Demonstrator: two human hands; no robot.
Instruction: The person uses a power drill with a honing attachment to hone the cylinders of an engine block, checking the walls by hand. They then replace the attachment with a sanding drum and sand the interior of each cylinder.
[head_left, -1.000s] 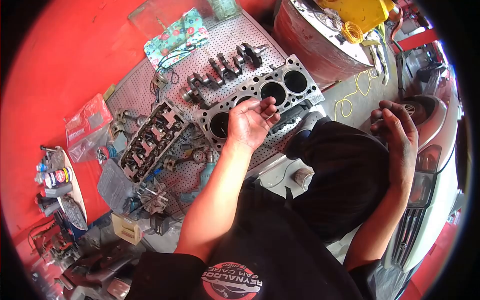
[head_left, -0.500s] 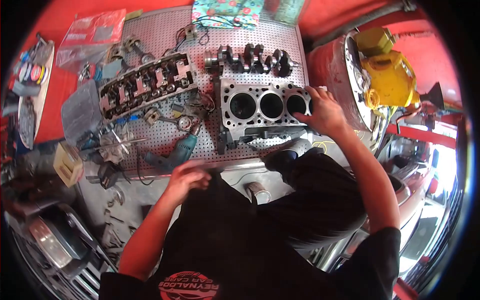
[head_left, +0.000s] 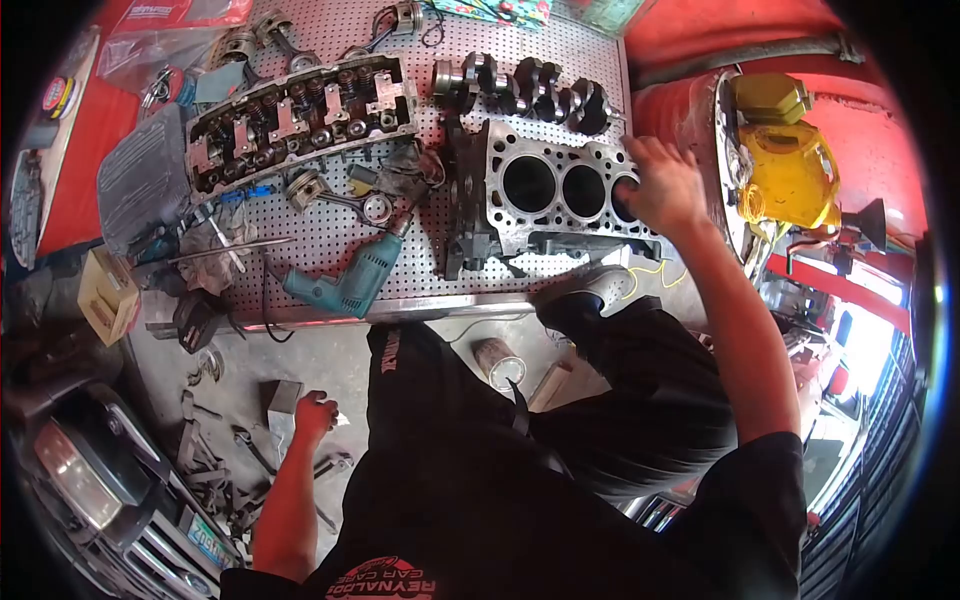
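Workshop floor, grey concrete, red walls behind; a perforated metal sheet [head_left: 330,225] lies flat as the work surface. We look down over our own dark shirt and trousers.

Nearest: our left hand [head_left: 314,412] is low on the floor, curled beside a small grey block [head_left: 281,400]; it is too small for us to tell whether it grips anything. Loose tools and straps are scattered on the concrete around it. One car front [head_left: 110,500] sits at lower left.

At the sheet's near edge: one teal electric drill [head_left: 345,285], lying on its side, chuck pointing toward the parts. One roll of tape [head_left: 498,360] stands on the floor just off the sheet.

Mid sheet: one engine block [head_left: 550,205], deck face up. We count three open cylinder bores clearly; a fourth is covered by our right hand [head_left: 662,185], which rests on the block's far-right end, fingers spread and bent, blurred; it presses on the block rather than closing round it. One connecting rod [head_left: 345,200] lies left of the block.

Farther: one cylinder head [head_left: 300,125], valve gear up, well left of the block. One crankshaft [head_left: 530,88] lies just beyond the block.

Far right: one yellow machine [head_left: 790,160] on a red drum
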